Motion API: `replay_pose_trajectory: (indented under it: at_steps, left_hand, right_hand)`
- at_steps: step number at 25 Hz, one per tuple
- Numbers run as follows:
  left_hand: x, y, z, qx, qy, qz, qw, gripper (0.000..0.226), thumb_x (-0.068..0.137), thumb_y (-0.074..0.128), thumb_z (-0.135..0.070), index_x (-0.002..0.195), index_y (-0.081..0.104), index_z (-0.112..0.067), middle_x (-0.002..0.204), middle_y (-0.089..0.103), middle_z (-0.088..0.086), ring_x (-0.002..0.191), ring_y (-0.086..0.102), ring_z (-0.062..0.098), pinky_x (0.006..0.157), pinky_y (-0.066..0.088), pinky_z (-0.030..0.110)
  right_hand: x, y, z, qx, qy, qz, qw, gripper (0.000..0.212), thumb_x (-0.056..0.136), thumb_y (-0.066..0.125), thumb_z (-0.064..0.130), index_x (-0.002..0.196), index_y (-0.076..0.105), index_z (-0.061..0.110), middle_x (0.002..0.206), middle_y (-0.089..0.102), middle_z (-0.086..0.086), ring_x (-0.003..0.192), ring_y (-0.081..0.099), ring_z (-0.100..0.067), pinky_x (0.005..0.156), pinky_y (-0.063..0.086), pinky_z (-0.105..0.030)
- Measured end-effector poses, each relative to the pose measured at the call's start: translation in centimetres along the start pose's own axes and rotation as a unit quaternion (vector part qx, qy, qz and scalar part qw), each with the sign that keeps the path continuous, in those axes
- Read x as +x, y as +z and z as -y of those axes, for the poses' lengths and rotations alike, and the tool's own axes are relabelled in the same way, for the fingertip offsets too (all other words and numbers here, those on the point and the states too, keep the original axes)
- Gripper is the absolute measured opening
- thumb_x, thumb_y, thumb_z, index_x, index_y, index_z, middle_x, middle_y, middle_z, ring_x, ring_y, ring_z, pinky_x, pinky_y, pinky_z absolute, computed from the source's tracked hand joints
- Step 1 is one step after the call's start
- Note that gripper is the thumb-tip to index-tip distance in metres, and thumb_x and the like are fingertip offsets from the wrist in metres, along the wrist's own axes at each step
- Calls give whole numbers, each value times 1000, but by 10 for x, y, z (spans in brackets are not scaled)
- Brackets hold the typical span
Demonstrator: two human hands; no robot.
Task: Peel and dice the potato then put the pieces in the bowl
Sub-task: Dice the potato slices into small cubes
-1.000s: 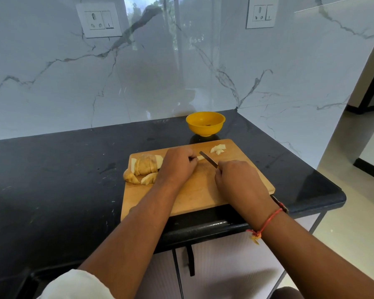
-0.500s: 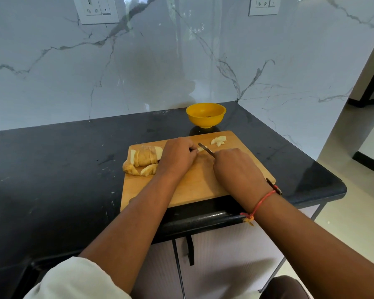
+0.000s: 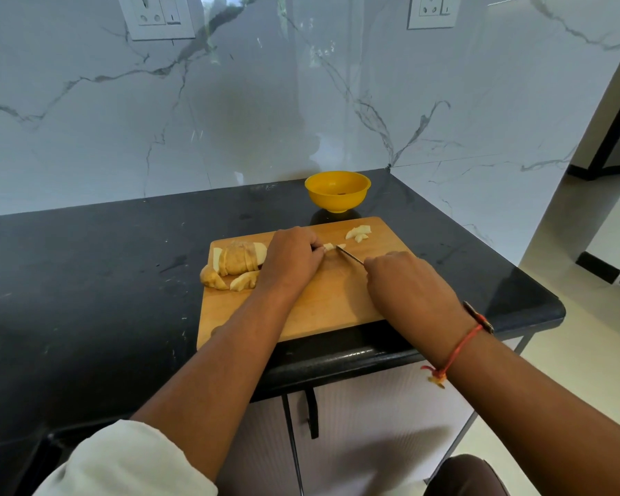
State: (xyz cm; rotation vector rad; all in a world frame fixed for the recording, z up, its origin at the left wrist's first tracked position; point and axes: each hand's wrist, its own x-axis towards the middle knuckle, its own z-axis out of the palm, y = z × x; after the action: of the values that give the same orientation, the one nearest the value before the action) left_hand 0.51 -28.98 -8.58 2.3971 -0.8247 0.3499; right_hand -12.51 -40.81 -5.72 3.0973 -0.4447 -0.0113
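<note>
Nearest, bottom left: white sleeve (image 3: 122, 460) on the L arm. Red thread (image 3: 459, 349) round the R wrist. Under the table (image 3: 86, 281) edge, a black handle (image 3: 313, 413) on a pale cupboard front.

Table is black stone. Wooden board (image 3: 337, 306) lies at its near edge, both forearms reaching over it.

R hand (image 3: 408, 284) is on the board's right side, fingers curled tight round the knife (image 3: 349, 257). The knife's handle is hidden under the hand. Only the thin blade shows, pointing up-left w/ its tip at the potato strip (image 3: 332, 247). Can't tell if the edge is in the strip or just touching.

L hand (image 3: 290, 259) is mid-board, knuckles up, fingers curled down on the strip's left end & holding it to the board. Its fingertips are hidden.

Just left of L hand: potato slices (image 3: 235, 263), tan & pale, heaped at the board's far-left part, lowest ones at the left edge.

Diced bits (image 3: 359, 233) sit near the board's far-right corner, apart from the blade.

Just past the board's far edge: yellow bowl (image 3: 337, 191) upright on the table. Small dark speck inside, can't tell what.

Behind: marble wall (image 3: 230, 119) w/ two sockets (image 3: 158, 16) up top.
</note>
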Motion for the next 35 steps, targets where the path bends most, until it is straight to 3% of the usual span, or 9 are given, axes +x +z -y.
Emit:
replay_pose_trajectory:
  at_steps: [3, 6, 11, 19, 22, 27, 28, 31, 35]
  left_hand:
    - [-1, 0, 0, 0, 4, 5, 1000, 17, 96, 65, -24, 103, 78, -16, 92, 74, 1, 84, 63, 11, 77, 47, 23]
    - [-1, 0, 1, -2, 2, 9, 1000, 17, 96, 64, -23, 104, 77, -17, 92, 73, 0, 83, 62, 9, 74, 44, 21]
    - [-1, 0, 1, -16, 3, 9, 1000, 17, 96, 63, -21, 104, 77, -18, 95, 74, 0, 86, 63, 10, 79, 48, 22]
    - [0, 0, 3, -22, 8, 9, 1000, 17, 96, 64, -20, 106, 77, -17, 99, 74, 0, 88, 62, 10, 80, 46, 22]
    - [1, 1, 4, -17, 6, 11, 1000, 17, 96, 63, -20, 107, 77, -16, 101, 74, 1, 91, 63, 11, 81, 48, 23]
    - [2, 3, 5, -18, 7, 10, 1000, 17, 96, 64, -20, 106, 76, -17, 99, 74, 0, 88, 62, 10, 78, 47, 22]
    - [2, 3, 5, -19, 7, 11, 1000, 17, 96, 64, -20, 106, 76, -17, 99, 73, 0, 87, 62, 9, 78, 47, 21]
    - [2, 3, 5, -21, 10, 6, 1000, 16, 95, 65, -19, 105, 77, -16, 98, 74, 0, 87, 63, 10, 80, 50, 23]
    - [1, 3, 5, -27, 11, 6, 1000, 16, 94, 65, -18, 105, 77, -16, 98, 74, 0, 89, 64, 10, 81, 51, 24]
  right_hand:
    - [1, 6, -8, 7, 7, -49, 999, 25, 105, 43, 22, 124, 59, 20, 77, 39, 4, 81, 52, -15, 72, 45, -28]
    - [4, 2, -7, 67, 35, -47, 996, 29, 106, 38, 25, 121, 61, 17, 74, 44, 3, 80, 55, -16, 77, 50, -31]
    - [12, -3, 5, 101, 29, -68, 992, 32, 106, 37, 27, 122, 62, 17, 81, 55, 1, 84, 58, -17, 82, 53, -32]
    - [25, 2, 9, 107, 43, -99, 988, 32, 104, 39, 24, 121, 65, 16, 83, 59, -1, 76, 56, -16, 68, 47, -28]
    - [23, -2, 2, 108, 54, -62, 991, 33, 102, 40, 22, 115, 67, 11, 75, 56, -2, 74, 56, -18, 59, 41, -26]
    - [15, -16, -6, 127, 55, -11, 990, 38, 104, 38, 26, 129, 62, 11, 100, 68, -12, 84, 62, -22, 76, 51, -34]
    - [13, -15, -9, 135, 53, -18, 989, 37, 103, 39, 28, 118, 69, 13, 96, 69, -10, 81, 63, -20, 73, 51, -32]
    - [10, -15, -17, 218, 65, -28, 973, 32, 100, 44, 28, 98, 73, 13, 82, 68, -7, 66, 58, -16, 60, 46, -26]
    - [8, -15, -19, 375, 108, -4, 921, 28, 100, 46, 27, 100, 72, 15, 75, 64, -3, 57, 49, -13, 58, 43, -27]
